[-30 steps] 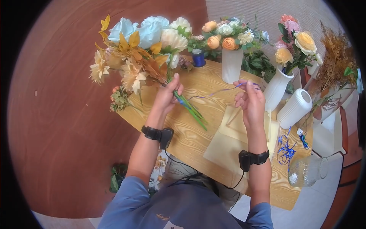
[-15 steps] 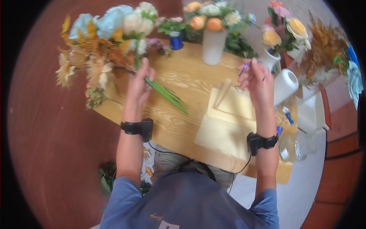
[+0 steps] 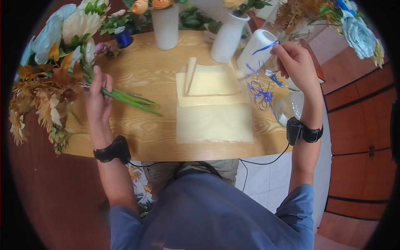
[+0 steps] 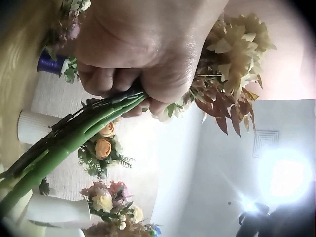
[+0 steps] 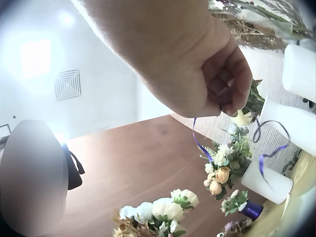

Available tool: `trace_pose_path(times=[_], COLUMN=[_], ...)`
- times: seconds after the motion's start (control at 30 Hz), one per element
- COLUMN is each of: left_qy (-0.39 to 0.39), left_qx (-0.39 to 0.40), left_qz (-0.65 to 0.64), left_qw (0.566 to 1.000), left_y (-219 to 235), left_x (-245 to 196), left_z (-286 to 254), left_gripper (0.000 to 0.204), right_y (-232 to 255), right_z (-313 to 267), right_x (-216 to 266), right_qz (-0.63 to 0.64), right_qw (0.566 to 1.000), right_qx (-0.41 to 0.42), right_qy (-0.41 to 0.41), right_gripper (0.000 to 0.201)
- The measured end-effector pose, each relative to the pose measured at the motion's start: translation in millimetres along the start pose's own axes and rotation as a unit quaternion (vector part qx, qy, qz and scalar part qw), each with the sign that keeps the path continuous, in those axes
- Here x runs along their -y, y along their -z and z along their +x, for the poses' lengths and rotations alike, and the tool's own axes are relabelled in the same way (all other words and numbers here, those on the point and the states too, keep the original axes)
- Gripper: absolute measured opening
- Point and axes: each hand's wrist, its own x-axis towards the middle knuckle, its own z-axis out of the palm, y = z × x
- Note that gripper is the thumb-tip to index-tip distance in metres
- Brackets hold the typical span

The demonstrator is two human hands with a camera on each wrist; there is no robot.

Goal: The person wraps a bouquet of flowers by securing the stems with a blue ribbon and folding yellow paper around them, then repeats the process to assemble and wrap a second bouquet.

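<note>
At the left of the head view, my left hand (image 3: 100, 98) grips a bouquet of artificial flowers by its green stems (image 3: 133, 100). Pale blue and cream blooms (image 3: 81, 27), with brown-orange leaves, fan out beyond the fist. In the left wrist view the fingers (image 4: 101, 81) curl round the bundled stems (image 4: 64, 145). My right hand (image 3: 298, 62) is raised over the right side of the table. Thumb and fingertips pinch a thin blue-purple ribbon (image 3: 264, 48). Two loose curls of that ribbon (image 5: 203, 150) dangle from the pinch in the right wrist view.
Cream wrapping sheets (image 3: 214, 123) lie mid-table. Tangled blue ribbon (image 3: 261, 98) and a clear glass jar (image 3: 283, 112) are to their right. White vases (image 3: 165, 29) stand along the back, near a blue spool (image 3: 123, 39). One white vase (image 3: 258, 48) is tilted below the right hand.
The ribbon, which stretched from the right hand to the stems, now hangs away from them. The right hand has moved right with it. The head view has swung right; the left hand keeps the bouquet.
</note>
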Motion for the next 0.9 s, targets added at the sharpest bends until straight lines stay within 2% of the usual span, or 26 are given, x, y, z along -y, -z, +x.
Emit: trace_pose_path(times=[0.07,0.1,0.17,0.2,0.33,0.4,0.53,0.57,0.63,0.67,0.7,0.73,0.77,0.87,0.9], left_qy=[0.001,0.000,0.003,0.001,-0.008,-0.004,-0.001,-0.002,0.002,0.003,0.001,-0.009,0.011,0.032,0.023], left_qx=[-0.005,-0.016,-0.012,-0.007,0.012,0.014,0.010,0.007,-0.006,-0.004,-0.007,-0.016,0.022,0.037,0.031], left_qz=[-0.009,-0.012,-0.023,-0.027,-0.015,-0.018,-0.018,-0.016,-0.052,-0.063,-0.061,-0.057,-0.051,-0.047,-0.041], left_qw=[1.000,1.000,1.000,1.000,1.000,1.000,1.000,1.000,0.999,0.998,0.998,0.998,0.998,0.998,0.998], left_y=[-4,-6,-3,-2,-5,-5,-4,-4,-4,0,-1,-9,-8,-7,-10], left_x=[-2,-2,0,2,4,5,6,7,8,11,13,10,6,13,14], left_z=[-1,-2,0,1,-1,-3,-6,-7,-8,-6,-6,-8,-10,-6,-7], left_gripper=[0.041,0.041,0.039,0.039,0.040,0.040,0.039,0.039,0.034,0.031,0.030,0.031,0.034,0.038,0.038], right_y=[10,15,21,22,5,-6,-19,-20,-20,-18,-21,-24,-25,-39,-52], right_z=[-7,-9,-7,-4,11,18,17,15,15,16,17,12,6,5,2], right_x=[1,-2,-15,-26,-86,-121,-147,-153,-165,-169,-169,-149,-121,-65,-41], right_qz=[-0.100,-0.104,-0.198,-0.200,-0.339,-0.336,-0.330,-0.328,-0.357,-0.391,-0.421,-0.399,-0.377,-0.320,-0.212], right_qw=[0.994,0.994,0.980,0.980,0.925,0.921,0.910,0.911,0.918,0.908,0.898,0.912,0.925,0.946,0.974], right_qx=[-0.011,-0.013,-0.006,-0.009,0.105,0.120,0.140,0.142,0.108,0.102,0.097,0.069,0.041,0.048,0.073], right_qy=[-0.033,-0.037,-0.017,-0.018,-0.134,-0.160,-0.207,-0.204,-0.138,-0.113,-0.084,-0.059,-0.035,0.001,0.019], right_gripper=[0.032,0.032,0.035,0.035,0.031,0.029,0.024,0.024,0.026,0.027,0.030,0.032,0.035,0.034,0.034])
